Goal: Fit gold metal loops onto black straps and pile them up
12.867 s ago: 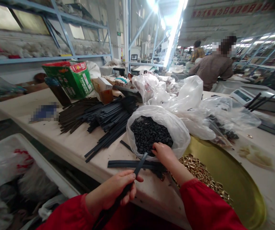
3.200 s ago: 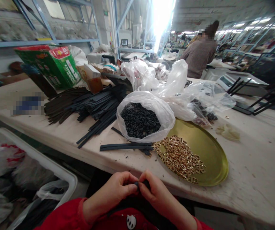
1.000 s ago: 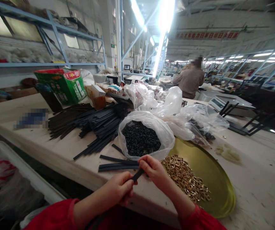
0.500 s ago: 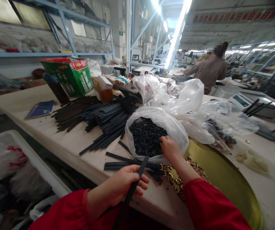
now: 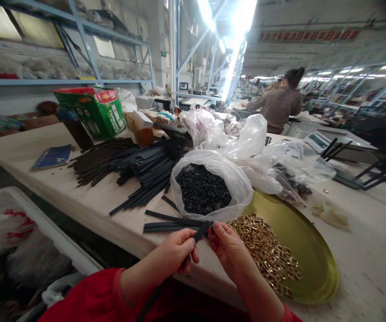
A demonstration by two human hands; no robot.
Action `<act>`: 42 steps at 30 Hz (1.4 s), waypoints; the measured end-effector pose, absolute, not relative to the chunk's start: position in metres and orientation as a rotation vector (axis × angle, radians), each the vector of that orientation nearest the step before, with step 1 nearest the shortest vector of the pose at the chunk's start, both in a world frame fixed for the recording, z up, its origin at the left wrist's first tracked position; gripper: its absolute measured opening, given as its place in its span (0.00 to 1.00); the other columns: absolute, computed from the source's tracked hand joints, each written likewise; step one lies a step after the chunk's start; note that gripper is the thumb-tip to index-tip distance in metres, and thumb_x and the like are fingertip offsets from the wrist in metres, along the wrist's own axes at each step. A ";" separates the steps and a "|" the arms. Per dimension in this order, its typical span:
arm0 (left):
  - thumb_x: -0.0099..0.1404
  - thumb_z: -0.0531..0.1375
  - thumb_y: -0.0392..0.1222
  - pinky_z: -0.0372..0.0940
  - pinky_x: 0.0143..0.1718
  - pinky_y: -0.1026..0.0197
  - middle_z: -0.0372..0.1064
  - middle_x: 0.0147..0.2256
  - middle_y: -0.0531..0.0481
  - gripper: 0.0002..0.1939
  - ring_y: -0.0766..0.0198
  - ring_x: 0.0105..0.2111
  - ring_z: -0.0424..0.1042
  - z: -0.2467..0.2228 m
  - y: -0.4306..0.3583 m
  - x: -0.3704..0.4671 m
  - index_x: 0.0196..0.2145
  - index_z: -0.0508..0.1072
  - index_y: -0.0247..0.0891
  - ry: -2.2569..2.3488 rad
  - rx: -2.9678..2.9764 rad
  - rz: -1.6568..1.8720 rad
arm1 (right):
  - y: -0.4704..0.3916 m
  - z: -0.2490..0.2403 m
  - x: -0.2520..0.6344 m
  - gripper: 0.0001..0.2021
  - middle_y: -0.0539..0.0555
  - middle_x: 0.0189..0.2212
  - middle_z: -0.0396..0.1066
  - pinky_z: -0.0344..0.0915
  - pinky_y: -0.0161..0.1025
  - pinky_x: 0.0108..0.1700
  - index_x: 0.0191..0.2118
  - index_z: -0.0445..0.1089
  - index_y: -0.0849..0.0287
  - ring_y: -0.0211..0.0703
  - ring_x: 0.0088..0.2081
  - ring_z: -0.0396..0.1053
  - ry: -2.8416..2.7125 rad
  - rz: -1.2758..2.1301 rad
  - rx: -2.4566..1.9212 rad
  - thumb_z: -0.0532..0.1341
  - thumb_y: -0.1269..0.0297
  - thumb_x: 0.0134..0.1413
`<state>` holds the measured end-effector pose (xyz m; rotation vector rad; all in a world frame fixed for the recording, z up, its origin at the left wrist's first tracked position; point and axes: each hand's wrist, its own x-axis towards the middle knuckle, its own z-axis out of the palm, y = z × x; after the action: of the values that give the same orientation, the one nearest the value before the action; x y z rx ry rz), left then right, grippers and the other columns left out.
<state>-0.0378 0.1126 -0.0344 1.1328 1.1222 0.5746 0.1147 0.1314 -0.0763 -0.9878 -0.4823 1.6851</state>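
My left hand is closed round a flat black strap, whose tip points up and away while its other end hangs toward my lap. My right hand pinches a small black loop at the strap's tip, largely hidden by the fingers. Just beyond both hands stands an open white plastic bag full of small black loops. A few loose black straps lie left of my fingers. On the right, a round gold tray carries many gold metal buckles.
Piles of black strips and brown strips lie at the back left, near a blue booklet and a green carton. Clear plastic bags crowd the back. A white bin stands below the table's left edge. A person works farther off.
My right hand has left the bag of loops and come down to the strap's tip with a small black loop. The buckles on the tray now show more fully.
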 end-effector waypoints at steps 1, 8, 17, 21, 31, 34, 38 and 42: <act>0.59 0.48 0.46 0.49 0.14 0.70 0.61 0.20 0.58 0.14 0.74 0.12 0.53 -0.035 0.112 -0.038 0.38 0.64 0.34 1.150 1.203 0.566 | 0.129 -0.076 0.114 0.15 0.46 0.19 0.68 0.58 0.29 0.23 0.24 0.68 0.60 0.32 0.22 0.63 -0.433 1.693 -0.985 0.72 0.59 0.30; 0.62 0.47 0.43 0.51 0.21 0.68 0.57 0.19 0.58 0.13 0.69 0.20 0.58 -0.032 0.106 -0.040 0.29 0.68 0.35 1.293 1.690 0.531 | 0.113 -0.075 0.111 0.18 0.48 0.23 0.73 0.60 0.27 0.23 0.33 0.74 0.58 0.31 0.22 0.65 -0.322 1.714 -0.945 0.73 0.64 0.28; 0.60 0.47 0.39 0.49 0.23 0.67 0.58 0.19 0.57 0.11 0.68 0.22 0.59 -0.032 0.101 -0.041 0.23 0.64 0.37 1.390 1.824 0.431 | 0.101 -0.081 0.111 0.21 0.46 0.22 0.71 0.65 0.27 0.28 0.37 0.73 0.57 0.29 0.22 0.67 -0.320 1.745 -0.941 0.73 0.64 0.30; 0.59 0.46 0.38 0.50 0.23 0.67 0.58 0.19 0.57 0.10 0.68 0.21 0.59 -0.035 0.099 -0.043 0.25 0.65 0.36 1.375 1.777 0.449 | 0.102 -0.081 0.113 0.20 0.48 0.25 0.73 0.66 0.30 0.31 0.35 0.73 0.59 0.31 0.23 0.68 -0.314 1.763 -0.946 0.73 0.65 0.28; 0.62 0.46 0.43 0.51 0.25 0.66 0.61 0.22 0.55 0.14 0.67 0.24 0.61 -0.045 0.100 -0.042 0.26 0.65 0.36 1.388 1.770 0.471 | 0.097 -0.087 0.103 0.13 0.46 0.21 0.69 0.60 0.26 0.26 0.24 0.69 0.61 0.29 0.23 0.64 -0.389 1.780 -0.917 0.71 0.61 0.34; 0.62 0.46 0.42 0.51 0.24 0.66 0.59 0.21 0.56 0.13 0.67 0.23 0.60 -0.046 0.098 -0.041 0.24 0.63 0.37 1.361 1.779 0.459 | 0.094 -0.088 0.102 0.13 0.47 0.22 0.70 0.60 0.27 0.27 0.24 0.69 0.61 0.29 0.23 0.63 -0.426 1.788 -0.926 0.71 0.60 0.34; 0.63 0.46 0.44 0.51 0.26 0.66 0.59 0.22 0.56 0.14 0.67 0.24 0.60 -0.045 0.096 -0.041 0.24 0.62 0.37 1.392 1.813 0.510 | 0.094 -0.089 0.102 0.15 0.45 0.22 0.69 0.61 0.28 0.29 0.26 0.68 0.60 0.30 0.25 0.64 -0.299 1.737 -0.960 0.72 0.60 0.32; 0.63 0.46 0.43 0.49 0.24 0.66 0.58 0.20 0.56 0.14 0.68 0.23 0.59 -0.043 0.092 -0.041 0.22 0.61 0.38 1.427 1.864 0.454 | 0.092 -0.091 0.103 0.15 0.45 0.23 0.67 0.58 0.28 0.27 0.26 0.68 0.59 0.31 0.24 0.62 -0.314 1.748 -0.933 0.72 0.59 0.32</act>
<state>-0.0410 0.0921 -0.0433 1.8641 1.4266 0.4541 0.1027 0.0918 -0.0913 -0.9326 -0.3135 1.7478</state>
